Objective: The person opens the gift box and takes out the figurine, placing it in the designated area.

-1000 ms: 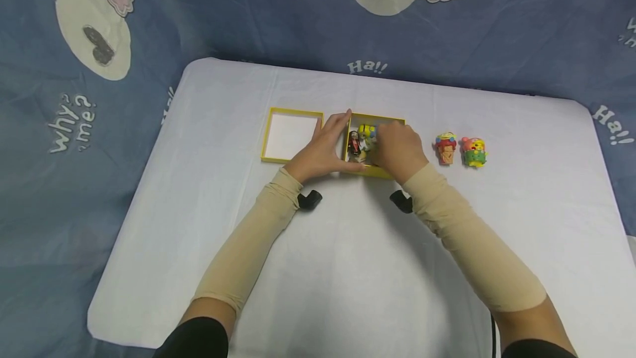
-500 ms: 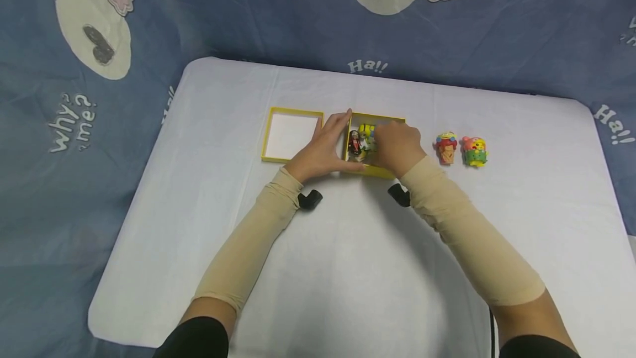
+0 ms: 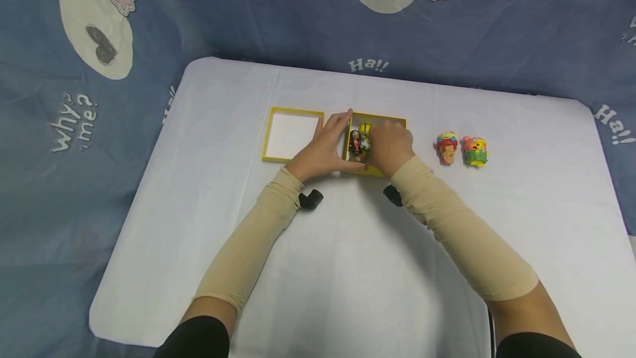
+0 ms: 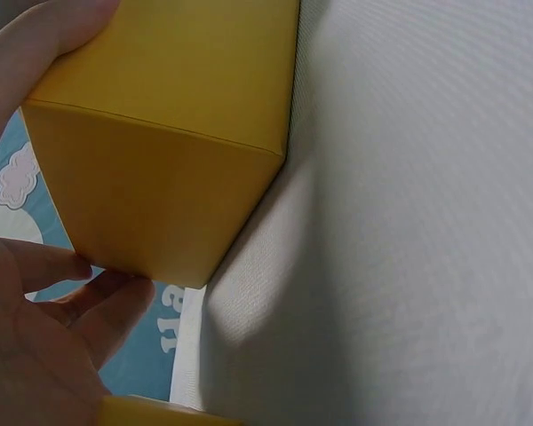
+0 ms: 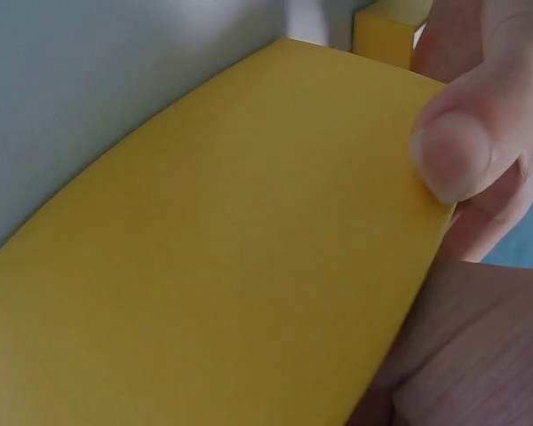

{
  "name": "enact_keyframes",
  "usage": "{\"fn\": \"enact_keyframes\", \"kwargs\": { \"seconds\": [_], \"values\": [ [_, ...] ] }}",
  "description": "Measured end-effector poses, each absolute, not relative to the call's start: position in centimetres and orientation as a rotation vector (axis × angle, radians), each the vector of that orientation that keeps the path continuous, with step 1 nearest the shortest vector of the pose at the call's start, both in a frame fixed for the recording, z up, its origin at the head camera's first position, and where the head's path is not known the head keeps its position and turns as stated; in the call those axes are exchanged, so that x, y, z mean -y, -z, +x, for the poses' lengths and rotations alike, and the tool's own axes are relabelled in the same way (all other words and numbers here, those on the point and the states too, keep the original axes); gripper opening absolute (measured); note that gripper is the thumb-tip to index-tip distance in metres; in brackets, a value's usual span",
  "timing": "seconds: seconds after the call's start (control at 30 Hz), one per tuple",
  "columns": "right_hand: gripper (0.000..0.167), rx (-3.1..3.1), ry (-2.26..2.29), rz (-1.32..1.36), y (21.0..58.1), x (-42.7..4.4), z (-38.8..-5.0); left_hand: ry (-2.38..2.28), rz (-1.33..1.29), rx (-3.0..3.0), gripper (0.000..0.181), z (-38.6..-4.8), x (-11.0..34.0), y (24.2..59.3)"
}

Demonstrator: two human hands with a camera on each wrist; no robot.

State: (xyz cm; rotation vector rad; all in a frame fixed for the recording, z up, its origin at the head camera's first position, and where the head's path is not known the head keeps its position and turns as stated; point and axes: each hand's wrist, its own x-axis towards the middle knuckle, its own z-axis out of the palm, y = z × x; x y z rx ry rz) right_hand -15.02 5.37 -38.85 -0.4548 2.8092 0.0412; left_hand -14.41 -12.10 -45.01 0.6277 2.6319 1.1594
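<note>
In the head view, my left hand (image 3: 323, 151) grips the left end of an open yellow box (image 3: 376, 171), thumb on the near wall and fingers spread to the far side. The left wrist view shows that thumb at the top edge and the fingertips against the box corner. My right hand (image 3: 391, 145) reaches down into the box; its fingertips are hidden, so what they hold cannot be seen. Beside it in the box lie small toy figures: one black-and-red (image 3: 355, 142), another yellow and green (image 3: 365, 136).
Left of the box lies a shallow yellow-rimmed lid (image 3: 265, 136) with a white inside. To its right stand an ice-cream-cone-like toy figure (image 3: 448, 149) and a pink, yellow and green one (image 3: 475, 152). A white-covered table (image 3: 318, 269) meets blue printed cloth (image 3: 248, 15) behind.
My right hand has shifted a little to the left within the box, covering more of the yellow figure. The left hand, box, lid and the two outside figures stay in place.
</note>
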Motion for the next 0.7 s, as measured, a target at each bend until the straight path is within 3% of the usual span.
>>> {"fn": "enact_keyframes", "kwargs": {
  "seconds": [0.1, 0.3, 0.7],
  "values": [
    [0.035, -2.806, -0.002, -0.448, 38.8, -5.6, -15.1, -1.158, 0.619, -2.628, 0.129, -14.4, 12.1, 45.0],
    [0.014, -2.798, 0.162, -0.458, 38.7, -6.8, -15.3, -1.152, 0.61, -2.62, 0.129, -14.3, 12.2, 45.0],
    [0.015, -2.606, 0.475, -0.38, 38.0, -8.6, -16.1, -1.154, 0.597, -2.615, 0.129, -14.2, 12.1, 45.0]
  ]
}}
